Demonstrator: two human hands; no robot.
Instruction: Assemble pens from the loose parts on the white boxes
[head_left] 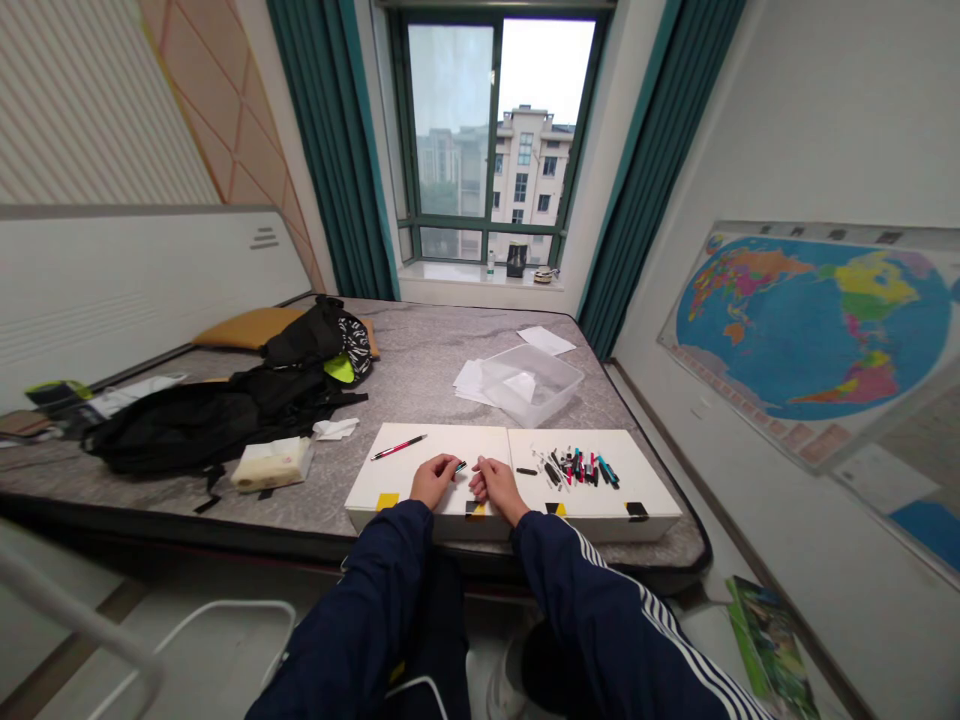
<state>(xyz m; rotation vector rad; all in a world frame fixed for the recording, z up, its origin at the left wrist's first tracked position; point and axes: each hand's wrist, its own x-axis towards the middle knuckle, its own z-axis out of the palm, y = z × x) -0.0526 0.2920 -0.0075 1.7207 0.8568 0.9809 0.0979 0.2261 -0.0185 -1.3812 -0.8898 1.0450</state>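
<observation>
Here, your two hands are near each other over a seamed white box top [646, 468] on a grey marbled surface [424, 350]. Your left hand [435, 483] pinches a small dark piece [461, 466] between thumb and fingertips — a narrow grip. Your right hand [498, 485] is just beside it, fingers curled; I cannot tell whether it holds anything. To its right lie a short black piece [526, 471] and a cluster of pen parts [577, 468] — black, red, white and teal. A red-and-black pen [399, 447] lies aslant on the left part, and a clear plastic bin [555, 405] stands beyond the far edge.
</observation>
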